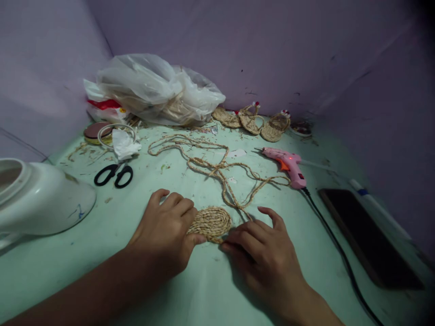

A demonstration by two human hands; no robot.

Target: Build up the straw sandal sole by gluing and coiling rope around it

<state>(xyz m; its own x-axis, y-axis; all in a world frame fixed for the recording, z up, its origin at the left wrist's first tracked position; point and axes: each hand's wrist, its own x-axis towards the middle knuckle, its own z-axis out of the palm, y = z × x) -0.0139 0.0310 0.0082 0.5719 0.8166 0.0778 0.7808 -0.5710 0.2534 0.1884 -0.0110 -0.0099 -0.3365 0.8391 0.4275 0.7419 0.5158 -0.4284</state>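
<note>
Working pieces, front centre of the counter (112, 222): one oval coil (214, 222) of braided natural fibre, between your two hands. Your left hand (171, 231): fingers curled close over the coil's left end, thumb along its near edge. Your right hand (263, 253): thumb and fingers pinched together on the strand at the coil's near right edge, index finger lifted and bent. One length of braided cord (215, 171), loosely looped beyond your hands.

To your right: one pink glue gun (288, 165) with orange trigger, red light showing, translucent glue stick (317, 166) at its rear, black cable (335, 240) running towards you; one dark-screened phone (369, 240), lying flat.

To your left: one white jug (50, 197), tipped on its side; scissors (116, 171) with black handles, blades partly hidden by crumpled white tissue (125, 144); one round tin (95, 131).

Along the back: one translucent plastic bag (159, 90), contents unclear; several small woven slippers (273, 129), red and white beads visible on some.
</note>
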